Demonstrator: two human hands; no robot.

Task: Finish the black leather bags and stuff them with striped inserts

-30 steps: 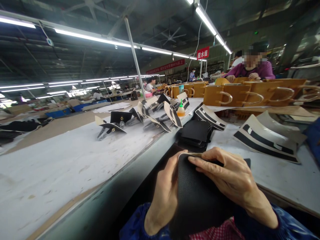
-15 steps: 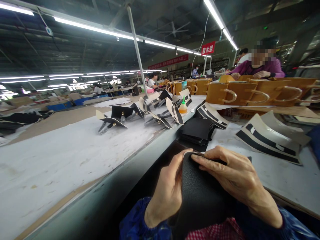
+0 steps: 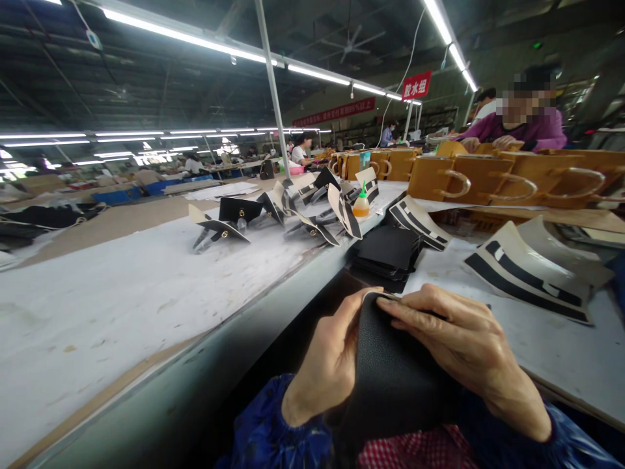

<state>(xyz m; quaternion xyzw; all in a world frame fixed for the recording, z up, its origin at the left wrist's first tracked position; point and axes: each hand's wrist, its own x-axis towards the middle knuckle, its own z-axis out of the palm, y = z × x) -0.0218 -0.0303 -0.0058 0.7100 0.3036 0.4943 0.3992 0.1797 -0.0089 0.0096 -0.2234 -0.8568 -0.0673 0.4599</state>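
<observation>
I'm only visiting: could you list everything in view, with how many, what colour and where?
Pebbled leather-like sheet: one, black, held in both hands
Stacked flat panels: several, black, beyond the hands
Long paper-covered table: one, white, left
Flap pieces with metal fittings: several, black and cream, table's far part
Squat bottle: one, amber with green tip, beside the flap pieces
Curved strip-marked panels: several, cream and black, right
Boxy loop-handled bags: several, tan, back right
Rectangular sign: one, red, overhead
Tube lights: many, white, overhead
Co-worker: one, purple top, behind the bags
Left hand: one, blue-sleeved, sheet's left edge
Right hand: one, blue-sleeved, sheet's upper right
</observation>
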